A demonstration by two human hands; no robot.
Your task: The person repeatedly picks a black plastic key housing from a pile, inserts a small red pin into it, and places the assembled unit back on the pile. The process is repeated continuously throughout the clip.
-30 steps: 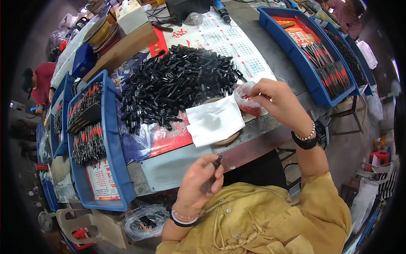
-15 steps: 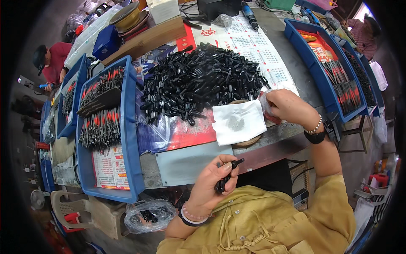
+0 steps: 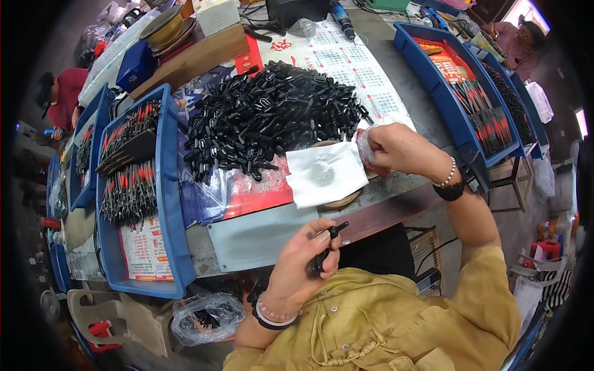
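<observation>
The left hand point(image 3: 303, 269) was closed in a grip on a small black plastic part point(image 3: 326, 247), held low in front of the yellow shirt point(image 3: 396, 328), just below the bench point(image 3: 260, 235) edge. The right hand point(image 3: 396, 148) was closed in a grip on a clear plastic bag point(image 3: 366, 148), up at the bench edge and well apart from the left hand. Just left of the right grip lay a white paper sheet point(image 3: 325, 173) with a grey smudge, resting on a round wooden disc point(image 3: 340, 201). Beyond the sheet, farther from both grips, sat a heap of black plastic parts point(image 3: 266, 117) on a red-and-white printed calendar sheet point(image 3: 346, 55). Far to the left of the left grip stood a blue tray point(image 3: 170, 235) of black-and-red pieces with a printed red-and-white sheet in its near end. To the right of the right grip stood another blue tray point(image 3: 433, 80), holding more black-and-red pieces and an orange-red package. Below the bench, left of the left grip, lay a clear bag of black parts point(image 3: 207, 318) beside a beige plastic stool point(image 3: 105, 309)
</observation>
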